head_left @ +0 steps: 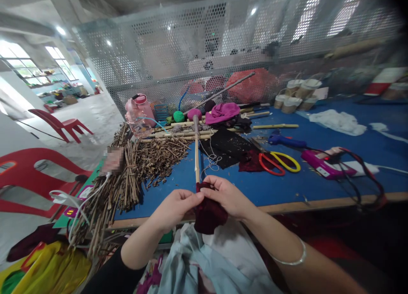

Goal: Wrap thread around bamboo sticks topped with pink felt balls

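My left hand [176, 207] and my right hand [228, 195] meet at the near edge of the blue table [280, 192]. Both are closed on a piece of dark red cloth [208, 213], which wraps the near end of a thin wooden stick [196, 156]. The stick runs away from me across the table and has a purple ball of cloth on its far end. White thread [212, 160] lies looped beside the stick. A bangle sits on my right wrist.
Scissors with red and yellow handles [279, 162] and a magenta glue gun [325, 164] lie to the right. Dry twigs [140, 166] are heaped at the left. A pink bottle [139, 113], cloth scraps, bamboo sticks and cups stand further back. Red chairs [35, 175] stand left.
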Motion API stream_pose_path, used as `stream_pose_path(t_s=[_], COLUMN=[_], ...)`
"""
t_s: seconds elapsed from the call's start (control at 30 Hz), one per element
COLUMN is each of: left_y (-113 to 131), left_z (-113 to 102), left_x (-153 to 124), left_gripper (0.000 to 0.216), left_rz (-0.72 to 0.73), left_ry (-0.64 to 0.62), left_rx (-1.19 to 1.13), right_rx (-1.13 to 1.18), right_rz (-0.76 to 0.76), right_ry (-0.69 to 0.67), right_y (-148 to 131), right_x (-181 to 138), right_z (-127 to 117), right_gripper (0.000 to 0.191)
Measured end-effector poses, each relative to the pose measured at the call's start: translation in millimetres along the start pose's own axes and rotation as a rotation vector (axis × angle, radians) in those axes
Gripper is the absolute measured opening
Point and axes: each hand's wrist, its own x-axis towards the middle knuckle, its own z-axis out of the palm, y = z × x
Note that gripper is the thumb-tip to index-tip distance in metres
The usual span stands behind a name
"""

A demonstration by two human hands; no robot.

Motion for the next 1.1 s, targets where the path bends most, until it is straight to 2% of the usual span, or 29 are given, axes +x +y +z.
stream_pose_path(t_s=[0.1, 0.2, 0.27, 0.37, 0.43, 0.57, 0.7, 0.8, 0.87, 0.97, 1.1], left_y=[1, 3, 5, 5, 4, 7, 12, 13, 11, 5, -3], left_z=[2, 5, 7, 10, 12, 14, 14, 15, 16, 15, 12], left_x=[1, 1, 1, 3, 4, 4, -1, -5, -7, -7, -4], left_gripper=[0.034, 0.032, 0.032, 0.033, 0.034, 0.036, 0.037, 0.037, 0.034, 0.031, 0.032], left_rz=[-0.067, -0.071, -0.068, -0.073, -0.058, -0.017, 0.124, 0.267, 0.320, 0.255, 0.001], left_ry=[-0.038, -0.047, -0.058, -0.071, -0.063, -0.036, -0.001, 0.139, 0.239, 0.245, 0.120], left_rx=[-0.065, -0.111, -0.129, -0.129, -0.113, -0.074, 0.193, 0.522, 0.641, 0.562, 0.201], right_rx=[0.006, 0.003, -0.067, -0.179, -0.209, -0.187, -0.179, -0.272, -0.324, -0.377, -0.428], right_rz=[0.011, -0.048, -0.094, -0.092, -0.078, -0.035, 0.021, 0.042, 0.023, 0.001, -0.003], right_ry=[0.011, 0.122, 0.125, 0.032, 0.071, 0.154, 0.067, 0.005, -0.012, -0.061, -0.086], right_y=[1, 1, 1, 3, 6, 12, 8, 1, -4, -9, -10], right_x=[-2, -11, -20, -32, -33, -26, -18, -14, -12, -10, -6], right_z=[-3, -7, -6, 6, 15, 18, 5, -2, -5, -10, -15], right_gripper=[0.031, 0.036, 0.049, 0.082, 0.090, 0.071, 0.046, 0.032, 0.028, 0.025, 0.023])
